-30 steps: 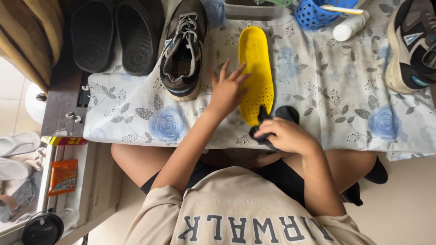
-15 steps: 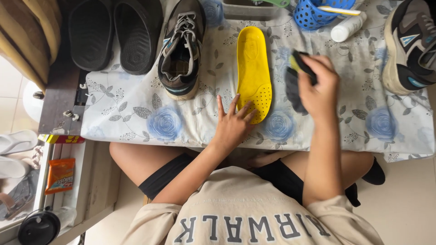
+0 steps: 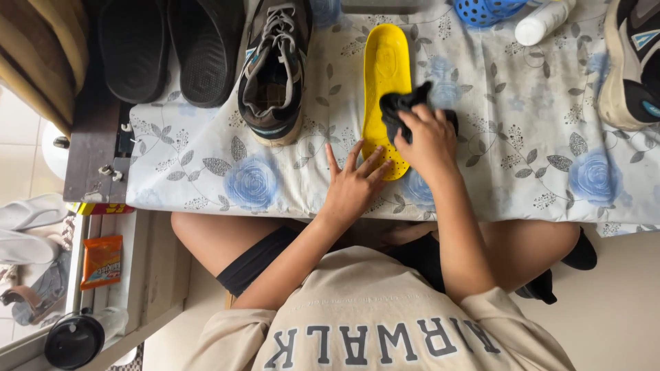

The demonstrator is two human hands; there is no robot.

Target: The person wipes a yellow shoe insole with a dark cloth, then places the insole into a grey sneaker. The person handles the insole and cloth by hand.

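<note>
The right hand (image 3: 427, 141) is closed around a black cloth (image 3: 405, 104), its fingers bunched over the fabric; most of the cloth is hidden under the hand, and only a crumpled end shows above the knuckles. The cloth lies on the right edge of the yellow insole (image 3: 382, 82), which rests lengthwise on the floral table cover (image 3: 522, 144), just right of the dark sneaker (image 3: 273, 69). The left hand (image 3: 350, 185) lies flat with fingers spread, its fingertips pressing the near end of the insole; that end is partly covered. A second sneaker (image 3: 629, 62), a blue basket (image 3: 488, 9) and a white bottle (image 3: 543, 20) are cut off by the frame. Half a second earlier the right hand held the cloth clear of the insole, off to its right; it now sits against it.
</note>
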